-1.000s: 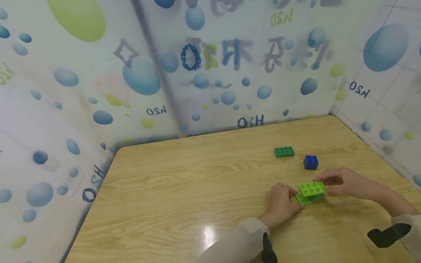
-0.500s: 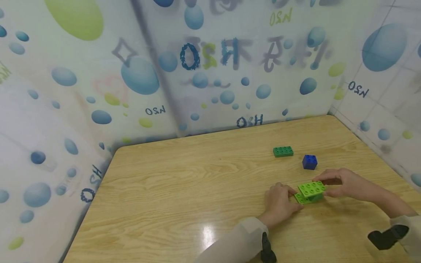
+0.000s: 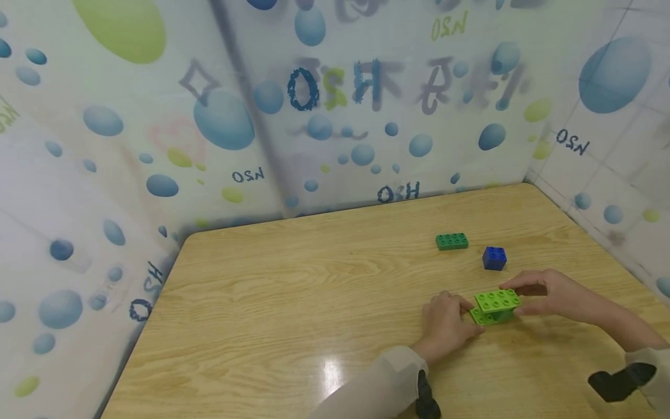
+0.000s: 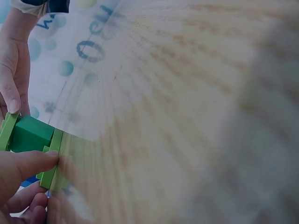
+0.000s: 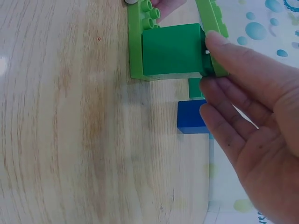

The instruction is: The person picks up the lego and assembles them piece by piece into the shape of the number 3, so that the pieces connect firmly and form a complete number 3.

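Observation:
In the head view, a lime-green plate brick (image 3: 498, 300) lies over a darker green block (image 3: 505, 316), which stands on a second lime plate (image 3: 481, 317) at the tabletop. My left hand (image 3: 445, 323) pinches the left end of the lower plate; in the left wrist view its thumb (image 4: 39, 161) lies on that plate. My right hand (image 3: 555, 294) pinches the right end of the upper plate between thumb and fingers. In the right wrist view, the green block (image 5: 173, 49) sits between both plates, with a narrow gap visible near the upper plate (image 5: 212, 21).
A blue brick (image 3: 494, 258) stands just behind the right hand. Farther back lies a dark green brick (image 3: 452, 241). The wooden table (image 3: 293, 291) meets patterned walls at its back and sides.

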`<state>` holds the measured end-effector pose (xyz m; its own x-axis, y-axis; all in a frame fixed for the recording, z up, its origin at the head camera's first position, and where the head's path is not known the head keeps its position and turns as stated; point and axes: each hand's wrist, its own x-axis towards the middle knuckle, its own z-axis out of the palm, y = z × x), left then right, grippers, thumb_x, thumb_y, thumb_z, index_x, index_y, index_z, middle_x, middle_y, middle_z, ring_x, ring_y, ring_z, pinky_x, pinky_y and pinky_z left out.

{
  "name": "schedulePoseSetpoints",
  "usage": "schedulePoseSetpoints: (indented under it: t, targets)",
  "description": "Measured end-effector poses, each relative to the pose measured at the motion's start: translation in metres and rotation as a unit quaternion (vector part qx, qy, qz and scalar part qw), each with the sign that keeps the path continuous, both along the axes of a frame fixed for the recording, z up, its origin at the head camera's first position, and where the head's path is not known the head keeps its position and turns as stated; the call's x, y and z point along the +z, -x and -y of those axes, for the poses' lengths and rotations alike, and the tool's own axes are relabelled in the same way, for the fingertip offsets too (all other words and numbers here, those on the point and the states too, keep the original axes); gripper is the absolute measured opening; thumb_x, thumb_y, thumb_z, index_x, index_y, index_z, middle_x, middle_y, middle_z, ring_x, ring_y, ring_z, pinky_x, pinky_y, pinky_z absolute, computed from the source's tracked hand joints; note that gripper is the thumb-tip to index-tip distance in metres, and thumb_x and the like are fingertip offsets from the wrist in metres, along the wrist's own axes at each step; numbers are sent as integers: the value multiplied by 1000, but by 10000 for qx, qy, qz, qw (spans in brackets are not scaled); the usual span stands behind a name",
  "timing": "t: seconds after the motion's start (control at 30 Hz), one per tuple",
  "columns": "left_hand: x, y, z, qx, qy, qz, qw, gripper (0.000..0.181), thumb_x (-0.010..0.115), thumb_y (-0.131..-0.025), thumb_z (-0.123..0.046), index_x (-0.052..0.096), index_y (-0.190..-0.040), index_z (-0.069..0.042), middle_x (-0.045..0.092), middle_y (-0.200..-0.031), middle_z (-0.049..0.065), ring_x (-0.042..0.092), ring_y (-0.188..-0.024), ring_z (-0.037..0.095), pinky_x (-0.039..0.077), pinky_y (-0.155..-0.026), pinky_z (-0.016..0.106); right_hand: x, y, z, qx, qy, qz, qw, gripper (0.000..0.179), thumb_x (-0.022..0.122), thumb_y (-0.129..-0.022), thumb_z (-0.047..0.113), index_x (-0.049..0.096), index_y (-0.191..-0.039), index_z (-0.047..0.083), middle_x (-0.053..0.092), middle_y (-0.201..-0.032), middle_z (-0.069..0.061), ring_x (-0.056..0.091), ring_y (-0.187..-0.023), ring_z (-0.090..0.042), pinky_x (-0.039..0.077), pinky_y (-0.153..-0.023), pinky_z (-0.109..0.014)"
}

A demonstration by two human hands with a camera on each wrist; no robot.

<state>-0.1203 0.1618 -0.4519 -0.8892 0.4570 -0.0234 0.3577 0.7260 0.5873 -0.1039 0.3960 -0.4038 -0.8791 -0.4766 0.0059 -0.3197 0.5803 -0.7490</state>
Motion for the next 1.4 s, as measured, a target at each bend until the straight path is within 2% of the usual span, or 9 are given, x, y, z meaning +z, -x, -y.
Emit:
schedulePoseSetpoints:
  t: [0.17, 0.43, 0.7, 0.97, 1.07, 1.2, 1.4]
  targets:
    - [0, 0, 0, 11, 9, -20, 10000, 34, 79, -70, -42, 69, -99, -28, 43, -77, -18, 36, -70, -1, 28, -66, 19, 0, -2, 1, -98, -65, -108, 9999, 36, 69, -82, 8, 60, -115, -5, 60, -107, 14, 52, -98, 8, 47, -75, -18]
    - [0, 0, 0, -31, -58, -32, 10000, 34, 79, -70, -41, 70, -99, -28, 43, -77, -18, 36, -70, -1, 28, -65, 19, 3, 0, 4, -118, -404, -335, 9986, 38, 73, -79, 14, 64, -111, -3, 62, -100, 7, 55, -93, 5, 50, -72, -24]
    - [1, 0, 1, -45, -94, -19, 9999, 33, 79, -70, -41, 70, -99, -27, 44, -77, -18, 37, -70, -1, 28, -66, 19, 7, 0, 11, -420, -633, -103, 9971, 41, 76, -76, 20, 65, -110, -1, 63, -100, 1, 59, -91, -3, 50, -73, -29]
    - [4, 0, 2, -40, -33, -57, 10000, 33, 79, -71, -41, 70, -99, -27, 45, -78, -18, 38, -71, 0, 28, -66, 19, 9, 5, 12, -203, -667, -354, 9969, 42, 77, -74, 23, 67, -107, -1, 63, -98, 2, 58, -88, -2, 49, -72, -23]
    - [4, -1, 1, -23, -4, -16, 10000, 33, 79, -70, -41, 70, -99, -28, 45, -79, -18, 38, -71, 0, 29, -66, 19, 9, 6, 11, -94, -593, -203, 9980, 44, 77, -74, 24, 67, -108, -3, 63, -99, 1, 57, -90, 0, 48, -73, -20]
    - [2, -1, 1, -24, -17, -15, 10000, 33, 79, -70, -41, 70, -99, -28, 45, -79, -17, 37, -71, 0, 28, -66, 20, 10, 5, 10, -61, -412, 151, 9990, 46, 75, -77, 23, 64, -111, -6, 63, -104, -7, 56, -95, 1, 47, -75, -19]
    - [-1, 1, 1, -19, -102, -3, 9999, 33, 79, -70, -40, 70, -99, -27, 45, -79, -18, 37, -70, 0, 28, -65, 20, 9, 3, 10, -290, -296, 553, 9976, 49, 74, -78, 24, 61, -114, -7, 60, -112, -23, 56, -95, 4, 48, -75, -21]
